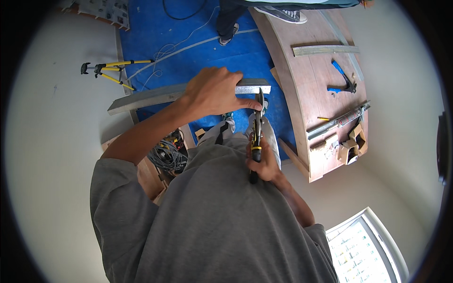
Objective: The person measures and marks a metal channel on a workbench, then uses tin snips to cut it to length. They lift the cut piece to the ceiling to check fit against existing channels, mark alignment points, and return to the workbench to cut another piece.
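A long grey metal stud (155,96) lies crosswise in front of me. My left hand (211,90) is closed over its top toward the right end, the thumb reaching down beside the snips' jaws. In my right hand (265,160) is a pair of tin snips (257,125) with black and yellow handles, pointing away from me. The jaws sit at the stud's right end. Whether the blades bite into the metal cannot be made out.
On the right, a wooden platform (302,85) carries a blue-handled tool (343,78), metal profile pieces, a tube and small cardboard boxes (349,152). A yellow tripod (113,68) and coiled cables (167,158) are at left. Another person's shoe (283,14) rests on the platform beyond the blue floor sheet (198,52).
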Motion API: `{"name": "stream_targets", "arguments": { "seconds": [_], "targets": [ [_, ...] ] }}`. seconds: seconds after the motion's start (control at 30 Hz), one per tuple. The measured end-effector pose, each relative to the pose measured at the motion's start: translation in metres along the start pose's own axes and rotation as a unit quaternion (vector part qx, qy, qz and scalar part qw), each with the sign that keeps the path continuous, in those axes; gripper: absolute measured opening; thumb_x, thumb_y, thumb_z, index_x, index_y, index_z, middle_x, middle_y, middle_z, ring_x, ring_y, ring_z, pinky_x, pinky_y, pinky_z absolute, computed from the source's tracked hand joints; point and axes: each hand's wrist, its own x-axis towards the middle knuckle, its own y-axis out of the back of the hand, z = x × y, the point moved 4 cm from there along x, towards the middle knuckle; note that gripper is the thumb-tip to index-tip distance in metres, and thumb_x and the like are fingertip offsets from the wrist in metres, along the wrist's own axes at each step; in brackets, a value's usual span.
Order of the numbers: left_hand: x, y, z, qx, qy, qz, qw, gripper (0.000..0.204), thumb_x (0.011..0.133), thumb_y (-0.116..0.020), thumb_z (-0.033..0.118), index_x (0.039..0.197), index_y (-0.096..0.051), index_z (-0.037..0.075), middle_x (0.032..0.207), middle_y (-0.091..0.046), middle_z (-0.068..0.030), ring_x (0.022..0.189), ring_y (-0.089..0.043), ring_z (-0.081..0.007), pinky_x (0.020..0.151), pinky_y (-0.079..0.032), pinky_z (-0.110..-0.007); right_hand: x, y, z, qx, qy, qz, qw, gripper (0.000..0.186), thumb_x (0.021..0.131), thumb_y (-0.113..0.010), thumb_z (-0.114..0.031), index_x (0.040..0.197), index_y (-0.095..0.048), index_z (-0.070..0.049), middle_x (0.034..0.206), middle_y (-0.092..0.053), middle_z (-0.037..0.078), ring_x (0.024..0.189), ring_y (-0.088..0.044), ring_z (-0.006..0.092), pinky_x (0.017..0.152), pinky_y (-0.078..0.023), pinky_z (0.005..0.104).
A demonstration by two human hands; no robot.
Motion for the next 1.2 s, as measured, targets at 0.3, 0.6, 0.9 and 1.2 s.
{"name": "stream_targets", "arguments": {
  "seconds": [0.3, 0.6, 0.9, 1.2],
  "targets": [
    [0.044, -0.043, 0.012, -0.062, 0.000, -0.028, 0.998, 0.074, 0.081, -0.074, 0.072, 0.093, -0.071, -0.001, 0.072, -0.071, -0.0197, 0.071, -0.073, -0.0388, 0.063, -0.056, -0.046, -0.004, 0.046, 0.015, -0.096, -0.042, 0.020, 0.994, 0.081, 0.071, -0.071, -0.021, 0.139, -0.038, 0.008, 0.103, -0.061, 0.026, 0.105, -0.060, 0.0348, 0.100, -0.044, 0.0383],
    [0.097, -0.099, 0.058, -0.138, -0.045, -0.030, 0.989, 0.066, 0.086, -0.072, 0.067, 0.093, -0.072, 0.001, 0.070, -0.070, -0.0180, 0.073, -0.072, -0.0388, 0.062, -0.054, -0.047, -0.030, 0.110, 0.064, -0.138, -0.102, 0.042, 0.984, 0.111, 0.073, -0.072, -0.032, 0.155, -0.015, 0.017, 0.141, -0.048, 0.041, 0.139, -0.046, 0.0438, 0.117, -0.034, 0.0394],
    [0.134, -0.095, 0.115, -0.150, 0.015, -0.007, 0.988, 0.051, 0.089, -0.075, 0.055, 0.096, -0.075, 0.005, 0.076, -0.072, -0.0181, 0.077, -0.070, -0.0416, 0.066, -0.053, -0.048, -0.042, 0.181, 0.035, -0.149, -0.112, 0.042, 0.982, 0.090, 0.075, -0.074, -0.030, 0.148, -0.032, 0.004, 0.114, -0.063, 0.034, 0.116, -0.061, 0.0443, 0.101, -0.046, 0.0465],
    [0.147, -0.084, 0.149, -0.078, 0.079, 0.046, 0.993, 0.073, 0.086, -0.066, 0.074, 0.094, -0.073, 0.003, 0.077, -0.071, -0.0234, 0.079, -0.071, -0.0456, 0.070, -0.057, -0.052, -0.029, 0.257, 0.028, -0.196, -0.068, -0.066, 0.976, 0.111, 0.077, -0.077, -0.035, 0.156, -0.015, 0.014, 0.147, -0.046, 0.038, 0.140, -0.049, 0.0411, 0.115, -0.040, 0.0386]
  ]
}}
